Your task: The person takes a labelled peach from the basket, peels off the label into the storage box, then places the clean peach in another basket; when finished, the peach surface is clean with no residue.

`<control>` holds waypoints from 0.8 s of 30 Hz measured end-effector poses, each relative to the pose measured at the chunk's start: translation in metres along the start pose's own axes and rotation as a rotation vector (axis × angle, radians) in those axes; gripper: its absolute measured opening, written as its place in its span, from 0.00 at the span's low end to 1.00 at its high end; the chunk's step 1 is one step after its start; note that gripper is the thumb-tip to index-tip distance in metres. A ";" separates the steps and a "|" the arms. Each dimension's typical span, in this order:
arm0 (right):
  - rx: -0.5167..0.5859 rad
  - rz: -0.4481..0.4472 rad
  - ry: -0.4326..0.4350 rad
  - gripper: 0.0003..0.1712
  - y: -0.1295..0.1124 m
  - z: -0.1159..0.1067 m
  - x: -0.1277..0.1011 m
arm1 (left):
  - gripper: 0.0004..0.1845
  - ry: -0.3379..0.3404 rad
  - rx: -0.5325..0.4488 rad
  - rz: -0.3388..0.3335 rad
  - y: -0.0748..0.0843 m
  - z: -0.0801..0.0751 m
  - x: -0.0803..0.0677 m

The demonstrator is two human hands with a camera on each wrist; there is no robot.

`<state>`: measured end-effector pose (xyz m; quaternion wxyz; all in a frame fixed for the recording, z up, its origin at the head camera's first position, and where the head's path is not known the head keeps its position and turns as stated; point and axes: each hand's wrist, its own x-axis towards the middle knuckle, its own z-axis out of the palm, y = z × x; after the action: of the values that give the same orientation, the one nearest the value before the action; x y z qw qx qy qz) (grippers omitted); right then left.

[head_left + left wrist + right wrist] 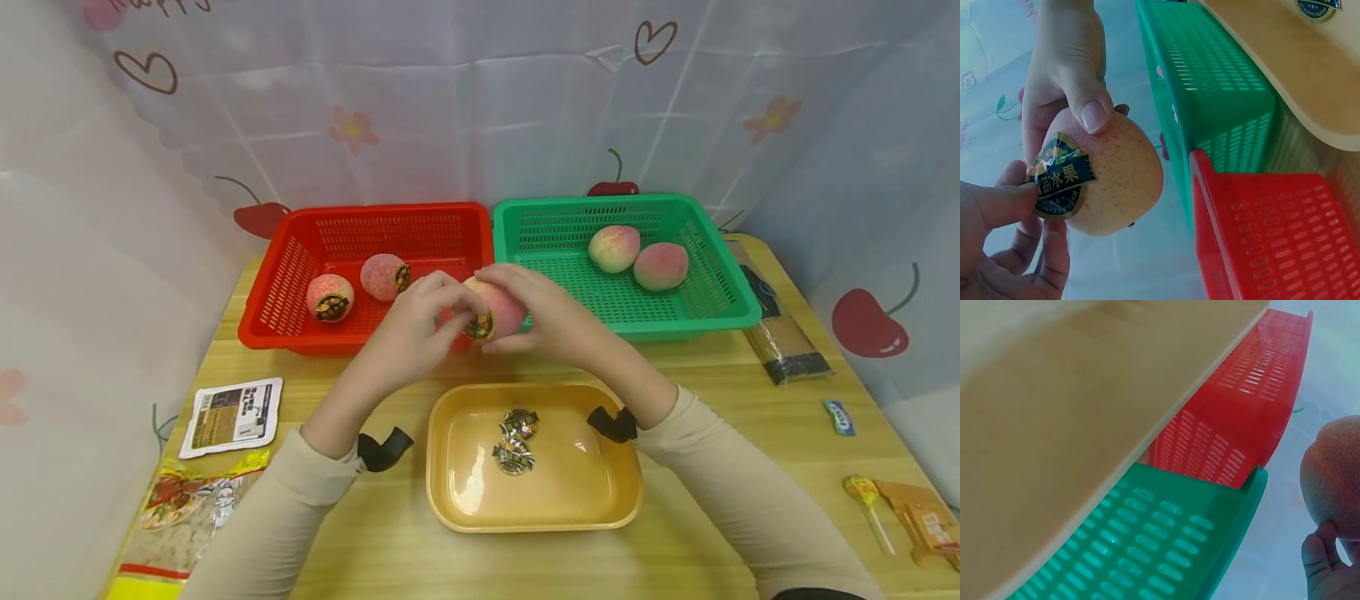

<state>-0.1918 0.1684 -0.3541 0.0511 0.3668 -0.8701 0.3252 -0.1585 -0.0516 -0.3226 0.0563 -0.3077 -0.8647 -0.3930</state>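
Observation:
My right hand [545,315] grips a pink peach [504,308] from its right side, above the inner edges of the two baskets. With thumb and fingertips, my left hand [427,325] pinches the edge of a black-and-gold fruit sticker [1060,178] on that peach. In the left wrist view the pinched edge of the sticker lifts a little, while the rest overlaps the peach skin. The right wrist view shows the peach [1335,478] at its right border, with fingertips [1317,556] under it.
The red basket [262,287] holds two stickered peaches; the green basket [738,292] holds two without visible stickers. A yellow tray [465,508] in front contains crumpled stickers [516,442]. Packaged food [232,417] lies at left; a lollipop [866,500] and small packets lie at right.

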 end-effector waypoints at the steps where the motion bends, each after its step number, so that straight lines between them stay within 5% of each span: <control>1: 0.006 0.003 -0.001 0.48 0.000 0.000 0.000 | 0.05 -0.001 -0.007 0.004 0.000 0.000 0.000; 24: 0.042 0.045 0.008 0.50 0.000 -0.003 -0.006 | 0.09 -0.024 0.127 0.100 -0.007 0.007 -0.004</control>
<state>-0.1878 0.1732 -0.3535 0.0394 0.3468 -0.8709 0.3461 -0.1581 -0.0522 -0.3330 0.0848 -0.3508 -0.8721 -0.3305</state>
